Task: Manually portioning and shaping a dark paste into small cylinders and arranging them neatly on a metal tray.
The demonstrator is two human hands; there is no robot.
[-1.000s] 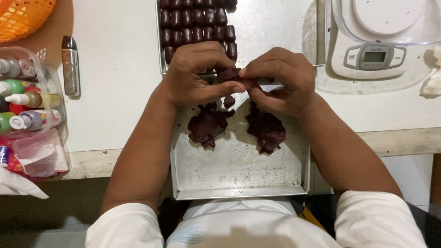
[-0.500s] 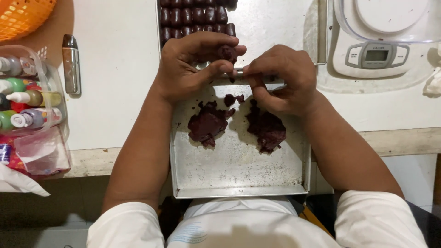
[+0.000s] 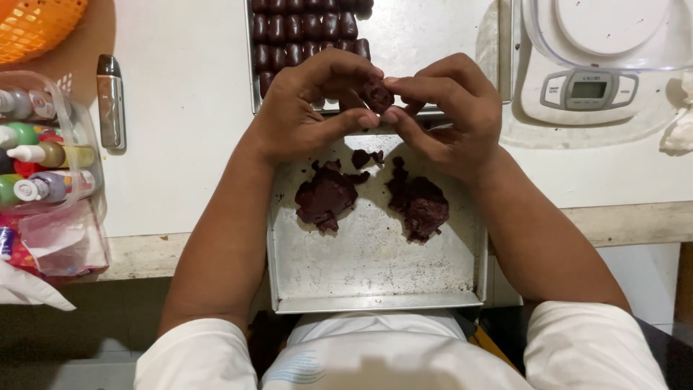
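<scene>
My left hand [image 3: 310, 108] and my right hand [image 3: 444, 112] meet above the far edge of a metal tray [image 3: 375, 271]. Between their fingertips they pinch a small lump of dark brown dough [image 3: 377, 94]. Two larger lumps of the same dough lie on the tray below, one on the left [image 3: 326, 196] and one on the right [image 3: 422, 206], with small crumbs between them. Beyond the hands a second tray [image 3: 433, 36] holds rows of shaped dark pieces [image 3: 303, 32].
A white kitchen scale [image 3: 588, 83] under a clear bowl stands at the right. At the left are a clear container of coloured bottles [image 3: 40, 159], a small metal cylinder [image 3: 110, 101] and an orange basket [image 3: 32, 25]. The counter's front edge runs under the near tray.
Both hands have lifted slightly away from the near tray toward the far one, still working the small piece of dough between the fingers. The lumps on the tray have not moved.
</scene>
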